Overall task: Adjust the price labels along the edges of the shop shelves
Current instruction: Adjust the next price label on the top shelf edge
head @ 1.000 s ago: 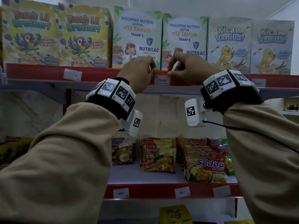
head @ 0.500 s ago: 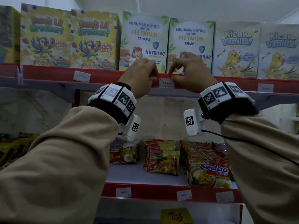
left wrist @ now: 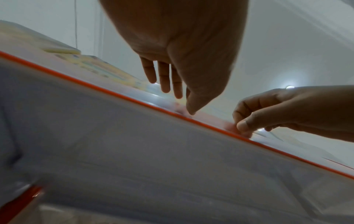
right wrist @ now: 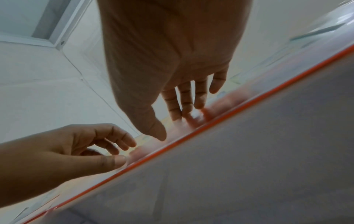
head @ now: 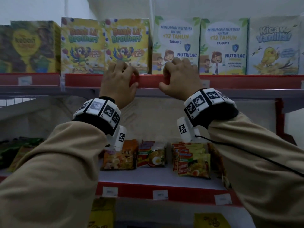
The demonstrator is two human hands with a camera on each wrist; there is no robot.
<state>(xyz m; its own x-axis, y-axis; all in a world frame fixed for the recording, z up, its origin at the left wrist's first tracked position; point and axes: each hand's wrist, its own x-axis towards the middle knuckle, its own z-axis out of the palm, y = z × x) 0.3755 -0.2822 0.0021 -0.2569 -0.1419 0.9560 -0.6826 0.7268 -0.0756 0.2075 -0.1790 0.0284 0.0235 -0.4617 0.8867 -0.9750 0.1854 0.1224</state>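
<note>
The red price-label strip runs along the front of the top shelf; its orange lower edge shows in both wrist views. My left hand and right hand rest side by side on it, fingertips along its top edge and thumbs low on its face. Seen from the left wrist, the left hand touches the strip with its fingertips fairly straight. The right hand does the same in its own view. No label shows between the hands. One white label peeks out just right of the right hand.
Cereal and Nutrilac milk boxes stand close behind the strip. Another label sits far left. The lower shelf holds noodle packets, and its red edge carries three white labels. A cable trails from the right wrist.
Both hands have slid left along the top strip, away from the 55.000 label they flanked. That label now lies to the right of the right hand, and my view has shifted left too.
</note>
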